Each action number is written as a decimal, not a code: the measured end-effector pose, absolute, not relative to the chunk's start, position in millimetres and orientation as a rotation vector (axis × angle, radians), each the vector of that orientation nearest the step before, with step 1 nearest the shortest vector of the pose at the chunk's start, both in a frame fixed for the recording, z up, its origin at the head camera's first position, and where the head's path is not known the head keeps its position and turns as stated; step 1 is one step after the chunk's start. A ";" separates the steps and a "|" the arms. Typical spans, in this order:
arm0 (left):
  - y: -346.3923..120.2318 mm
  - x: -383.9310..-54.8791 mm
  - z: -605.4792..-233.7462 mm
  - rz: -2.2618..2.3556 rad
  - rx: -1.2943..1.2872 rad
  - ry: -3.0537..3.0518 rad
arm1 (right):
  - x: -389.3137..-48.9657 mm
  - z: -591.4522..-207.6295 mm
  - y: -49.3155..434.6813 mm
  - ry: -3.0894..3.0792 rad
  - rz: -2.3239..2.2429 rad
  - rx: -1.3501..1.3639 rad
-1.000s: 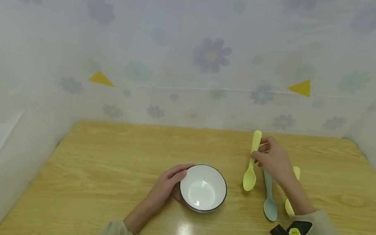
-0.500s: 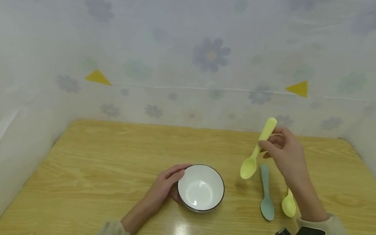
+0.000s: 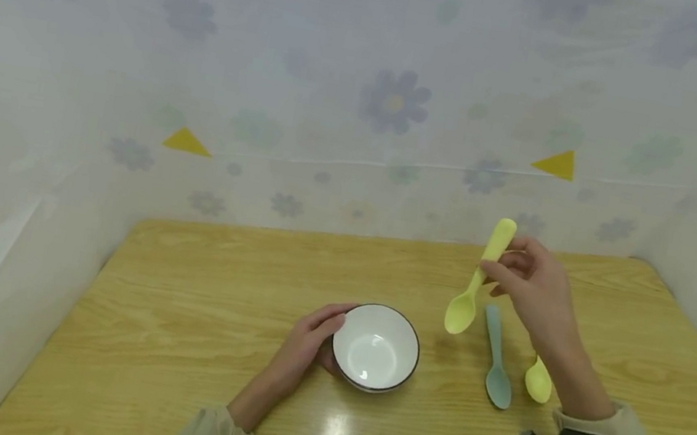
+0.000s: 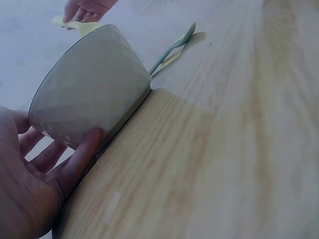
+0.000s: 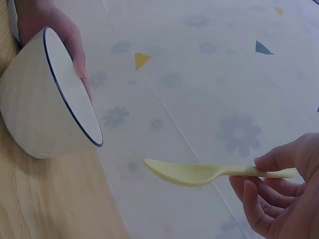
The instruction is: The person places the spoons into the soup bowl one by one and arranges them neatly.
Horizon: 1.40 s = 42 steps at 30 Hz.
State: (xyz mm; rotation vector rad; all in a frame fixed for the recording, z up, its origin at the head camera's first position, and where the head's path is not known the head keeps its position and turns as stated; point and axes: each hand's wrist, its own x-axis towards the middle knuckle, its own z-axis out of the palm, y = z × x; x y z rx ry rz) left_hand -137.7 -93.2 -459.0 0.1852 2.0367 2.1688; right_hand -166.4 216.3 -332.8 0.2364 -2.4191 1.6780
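Observation:
A white bowl (image 3: 375,348) with a dark rim stands upright on the wooden table. My left hand (image 3: 302,342) holds it at its left side, thumb at the rim and fingers around the outer wall, as the left wrist view shows. Raised over the table to the bowl's right, a yellow spoon (image 3: 480,276) is pinched by its handle between the thumb and fingers of my right hand (image 3: 535,285). In the right wrist view the spoon (image 5: 192,174) lies nearly level, its bowl end toward the white bowl (image 5: 40,99).
A blue-green spoon (image 3: 497,360) lies on the table (image 3: 193,346) below my right hand. Beside it is a second yellow spoon (image 3: 538,381), its handle hidden by my right wrist. A flower-patterned sheet (image 3: 311,110) rises behind the table's back edge.
My right hand has lifted the yellow spoon off the table and tilted its handle to the right; over the last half second it barely moves. Left hand and bowl stay in place.

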 end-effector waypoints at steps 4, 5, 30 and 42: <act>-93.6 -137.5 -458.7 2.166 0.194 2.040 | -165.8 -335.0 211.5 -2.381 1.738 0.253; -93.7 -137.5 -458.6 2.166 0.192 2.041 | -165.6 -335.7 209.8 -2.379 1.748 0.258; -93.1 -139.4 -461.9 2.166 0.183 2.046 | -161.8 -353.9 179.3 -2.449 1.811 0.369; -95.2 -140.9 -462.9 2.146 0.186 2.032 | -161.8 -362.2 172.1 -2.510 1.823 0.365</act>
